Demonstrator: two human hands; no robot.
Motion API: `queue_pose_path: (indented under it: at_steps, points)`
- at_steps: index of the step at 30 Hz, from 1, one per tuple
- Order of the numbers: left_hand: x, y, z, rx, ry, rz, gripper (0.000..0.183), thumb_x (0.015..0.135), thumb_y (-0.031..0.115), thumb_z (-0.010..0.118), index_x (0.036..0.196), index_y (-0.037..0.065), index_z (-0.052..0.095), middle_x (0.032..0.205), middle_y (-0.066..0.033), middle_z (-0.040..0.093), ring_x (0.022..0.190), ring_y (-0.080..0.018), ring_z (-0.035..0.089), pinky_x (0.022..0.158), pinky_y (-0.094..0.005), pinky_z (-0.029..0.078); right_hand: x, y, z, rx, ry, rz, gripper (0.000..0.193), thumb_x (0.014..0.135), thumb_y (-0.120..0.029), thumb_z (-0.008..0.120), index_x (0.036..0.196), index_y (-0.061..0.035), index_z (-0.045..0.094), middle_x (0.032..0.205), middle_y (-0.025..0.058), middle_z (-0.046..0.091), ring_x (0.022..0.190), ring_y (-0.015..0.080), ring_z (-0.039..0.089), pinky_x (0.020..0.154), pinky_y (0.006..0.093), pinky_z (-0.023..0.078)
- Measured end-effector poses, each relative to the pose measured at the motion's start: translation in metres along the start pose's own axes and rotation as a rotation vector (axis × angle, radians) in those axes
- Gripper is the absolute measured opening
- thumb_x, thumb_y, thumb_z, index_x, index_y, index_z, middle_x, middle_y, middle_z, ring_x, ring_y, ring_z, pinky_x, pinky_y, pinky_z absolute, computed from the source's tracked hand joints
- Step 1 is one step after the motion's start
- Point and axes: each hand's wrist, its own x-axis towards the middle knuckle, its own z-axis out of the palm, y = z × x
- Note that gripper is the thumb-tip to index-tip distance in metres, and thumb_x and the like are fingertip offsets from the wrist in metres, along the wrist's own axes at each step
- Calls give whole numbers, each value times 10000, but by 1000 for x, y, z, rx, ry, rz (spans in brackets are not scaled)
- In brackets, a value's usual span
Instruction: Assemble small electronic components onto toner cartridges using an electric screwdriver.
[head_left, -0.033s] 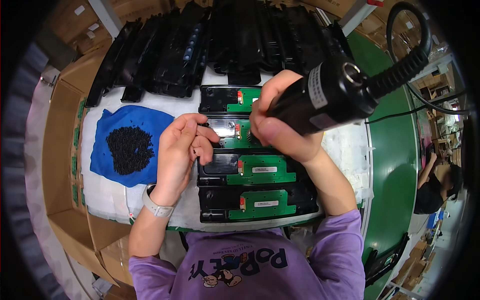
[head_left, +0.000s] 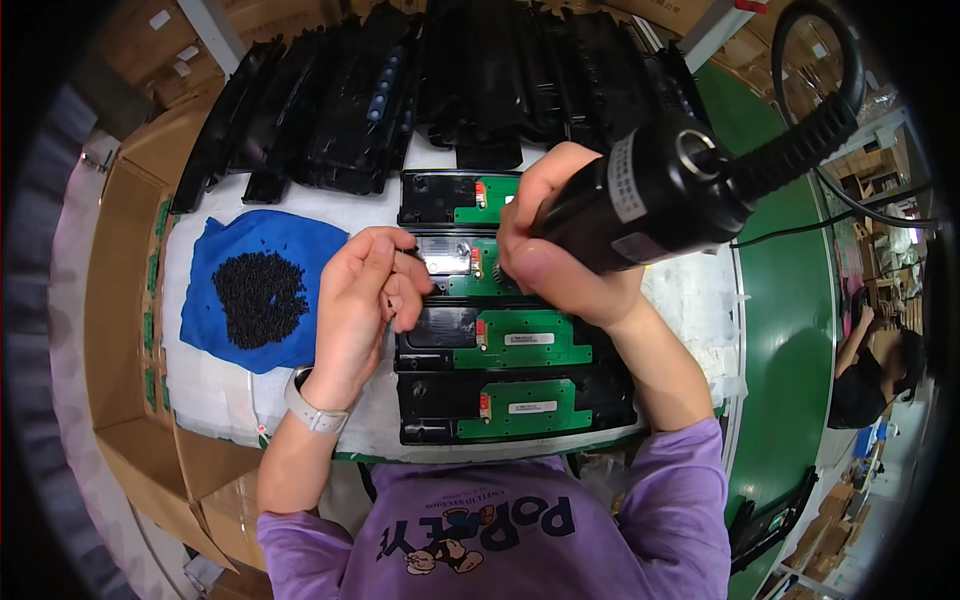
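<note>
My right hand [head_left: 575,270] is wrapped round a black electric screwdriver [head_left: 640,200], which leans up and to the right, its cable at the top. Its lower end points at the green circuit board [head_left: 484,272] in the second black plastic housing from the far side; the hand hides the tip. Beside that housing's left end is my left hand [head_left: 365,285], fingers curled and thumb against the index finger. Whatever they pinch is hidden. Nearer me lie two more black housings with green circuit boards [head_left: 535,340], and another board [head_left: 480,200] sits in the farthest housing.
A blue cloth [head_left: 205,300] with a heap of small black screws [head_left: 260,300] lies at left. Long black plastic parts [head_left: 480,80] crowd the table's far side. Open cardboard boxes [head_left: 130,330] stand at left. The screwdriver's cable [head_left: 800,150] loops at right; farther right is another person [head_left: 870,375].
The screwdriver's upper end has tilted very slightly to the left. My left hand's fingertips have drawn back a little from the housing. The housings and boards stay in place.
</note>
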Motion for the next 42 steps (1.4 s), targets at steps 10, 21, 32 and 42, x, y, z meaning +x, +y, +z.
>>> queue_pose_path:
  at_steps: [10, 21, 32, 42]
  points:
    - [0, -4, 1, -96, -66, -132, 87, 914, 111, 409, 914, 32, 447, 545, 37, 333, 433, -24, 246, 385, -176, 170, 4, 3, 0, -207, -45, -151, 189, 652, -25, 641, 770, -15, 493, 635, 31, 534, 553, 76, 504, 512, 208, 422]
    - [-3, -4, -1, -41, -202, -100, 70, 838, 25, 557, 897, 14, 521, 752, -126, 625, 451, -29, 385, 410, -156, 293, 7, -28, -7, 533, -60, -146, 306, 732, -99, 619, 975, -3, 458, 598, 65, 482, 460, 128, 464, 451, 238, 390]
    - [-6, -11, 7, 61, -209, -107, 122, 833, 104, 608, 858, -14, 588, 676, -77, 601, 452, -28, 394, 408, -154, 269, 6, -26, -11, 527, 100, -253, 328, 847, -322, 473, 1024, -49, 432, 566, 49, 449, 420, 146, 440, 475, 314, 408]
    - [-11, -15, 12, 90, -183, -116, 235, 879, 201, 552, 820, -24, 587, 636, -69, 583, 405, -33, 377, 397, -158, 276, 2, -28, -3, 494, 213, -224, 303, 846, -296, 472, 1011, -46, 424, 572, 52, 451, 426, 147, 438, 492, 324, 412]
